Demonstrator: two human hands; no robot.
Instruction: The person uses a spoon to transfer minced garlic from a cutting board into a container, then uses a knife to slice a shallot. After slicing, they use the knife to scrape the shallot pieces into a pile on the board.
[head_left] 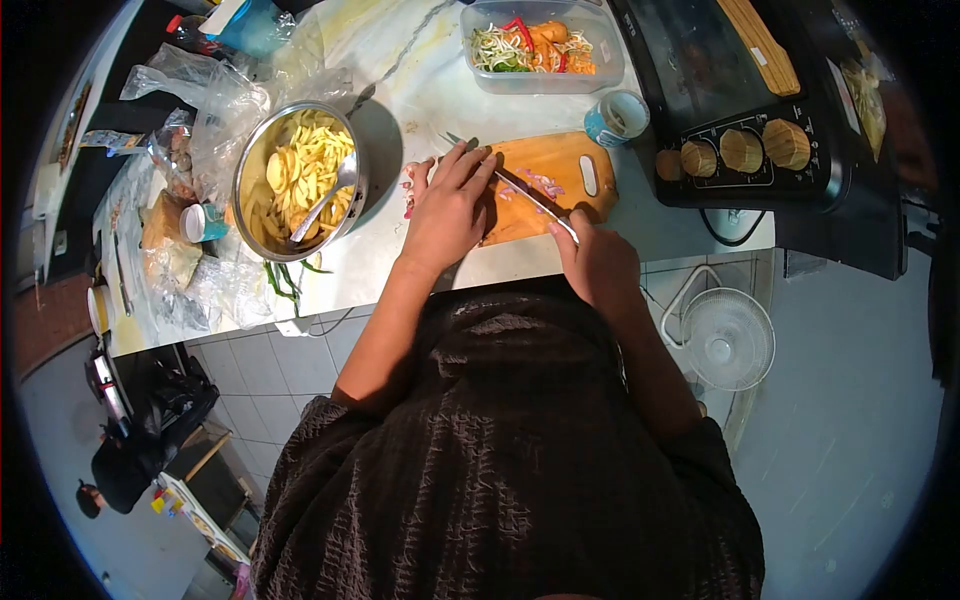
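My right hand (597, 262) is closed round the handle of a knife (535, 200), whose blade points up and left across a wooden cutting board (522, 230). Small pinkish chopped pieces (545, 186) lie on the board beside the blade. At the board's left edge rests my left hand (449, 212), palm down with fingers reaching forward near the knife tip; what lies under its fingers is hidden. Some reddish bits (408, 196) show just left of it. A steel bowl (360, 190) of yellow strips, with a spoon (325, 205) in it, stands further left.
Behind the board are a plastic container (545, 82) of cut vegetables and a small tub (615, 118). A black stove (745, 150) with wooden knobs stands right. Plastic bags (225, 115) and green chillies (283, 285) lie left. Below right is a white fan (722, 340).
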